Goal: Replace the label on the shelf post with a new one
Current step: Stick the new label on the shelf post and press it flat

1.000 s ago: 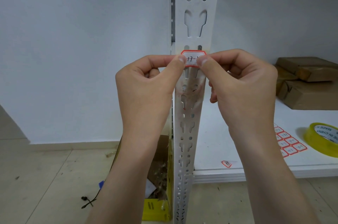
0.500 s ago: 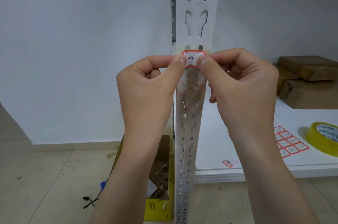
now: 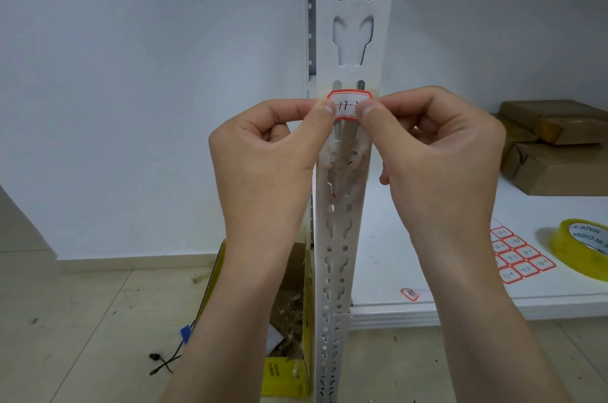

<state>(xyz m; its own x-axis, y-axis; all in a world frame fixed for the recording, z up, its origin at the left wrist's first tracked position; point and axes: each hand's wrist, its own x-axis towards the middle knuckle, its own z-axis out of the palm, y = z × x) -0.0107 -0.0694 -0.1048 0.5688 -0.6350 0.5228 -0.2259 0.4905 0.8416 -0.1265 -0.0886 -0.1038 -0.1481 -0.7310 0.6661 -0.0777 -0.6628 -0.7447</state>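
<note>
A white perforated shelf post (image 3: 353, 40) rises up the middle of the view. A red-bordered white label (image 3: 348, 106) with handwritten digits lies flat against the post's front face, under a strip of clear tape. My left hand (image 3: 266, 156) pinches the label's left end between thumb and forefinger. My right hand (image 3: 437, 159) pinches its right end the same way. Both thumbs press on the label's face and hide part of the writing. Below the label the post shows dirty glue residue.
The white shelf board (image 3: 460, 310) to the right carries a sheet of red-bordered labels (image 3: 519, 258), a loose label (image 3: 410, 294), a yellow tape roll (image 3: 582, 251) and brown cardboard boxes (image 3: 559, 152). A yellow box (image 3: 286, 373) with scraps stands on the floor left of the post.
Both hands stay pinched on the label's ends against the post. Nothing has visibly shifted apart from a slight camera drift.
</note>
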